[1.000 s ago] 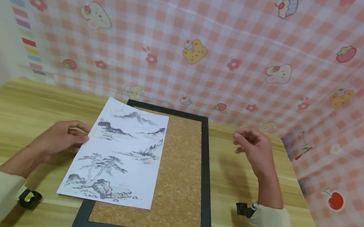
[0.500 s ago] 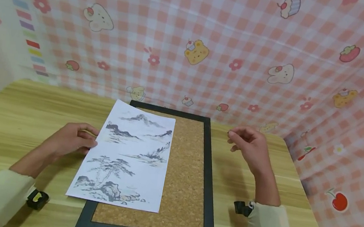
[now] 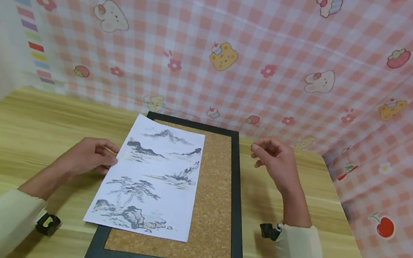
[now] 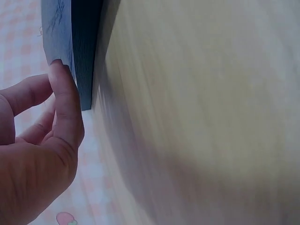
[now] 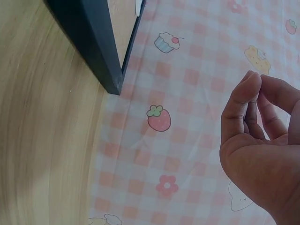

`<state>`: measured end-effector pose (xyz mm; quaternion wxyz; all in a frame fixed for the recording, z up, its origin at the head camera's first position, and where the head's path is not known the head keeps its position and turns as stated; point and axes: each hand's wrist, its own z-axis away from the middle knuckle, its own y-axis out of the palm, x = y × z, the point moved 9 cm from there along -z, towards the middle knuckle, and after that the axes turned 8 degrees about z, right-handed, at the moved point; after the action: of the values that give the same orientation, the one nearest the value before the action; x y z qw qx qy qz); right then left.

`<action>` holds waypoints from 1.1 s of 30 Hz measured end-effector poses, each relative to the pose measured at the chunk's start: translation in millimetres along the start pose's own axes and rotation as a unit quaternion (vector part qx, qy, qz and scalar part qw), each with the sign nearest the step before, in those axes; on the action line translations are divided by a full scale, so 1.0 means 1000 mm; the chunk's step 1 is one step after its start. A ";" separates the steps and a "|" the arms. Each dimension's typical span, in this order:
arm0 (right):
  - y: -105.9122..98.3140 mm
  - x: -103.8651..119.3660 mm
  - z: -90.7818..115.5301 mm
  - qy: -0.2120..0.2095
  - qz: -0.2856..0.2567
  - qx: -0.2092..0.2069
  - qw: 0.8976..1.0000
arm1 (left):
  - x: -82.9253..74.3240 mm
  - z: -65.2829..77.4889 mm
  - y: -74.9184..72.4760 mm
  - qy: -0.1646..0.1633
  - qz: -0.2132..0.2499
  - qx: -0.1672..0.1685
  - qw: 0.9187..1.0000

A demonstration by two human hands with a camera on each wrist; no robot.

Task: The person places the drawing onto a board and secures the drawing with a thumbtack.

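A sheet of white paper [image 3: 170, 167] printed with an ink landscape of mountains and trees slants over the left part of a black-framed cork board [image 3: 215, 199]. My left hand [image 3: 84, 158] pinches its left edge between thumb and fingers, confirmed in the left wrist view, where the thumb lies on the paper [image 4: 56, 33]. To the right of the board, my right hand [image 3: 275, 163] is raised with thumb and index fingertips together. A tiny dark thing [image 3: 252, 146] shows at those fingertips in the head view; its kind is unclear, and the right wrist view hides it.
The wooden table [image 3: 33, 125] carries the board and extends to both sides of it. Behind and at the right hangs a pink checked cloth [image 3: 196, 84] with printed cartoons. The board's black frame [image 5: 93, 42] rises beside the right hand.
My left hand has slid the paper rightward, so it covers more of the cork. My right hand has moved left toward the board, fingertips still together.
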<state>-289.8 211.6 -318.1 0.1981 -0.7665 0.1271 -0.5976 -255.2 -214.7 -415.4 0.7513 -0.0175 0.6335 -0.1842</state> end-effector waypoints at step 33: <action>0.016 0.010 -0.018 0.012 -0.027 0.016 0.999 | -0.011 -0.010 0.027 -0.018 0.045 0.024 0.999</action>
<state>-303.6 190.3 -312.9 0.1931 -0.7587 0.0993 -0.6142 -259.7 -184.0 -413.7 0.7702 0.0256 0.6155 -0.1650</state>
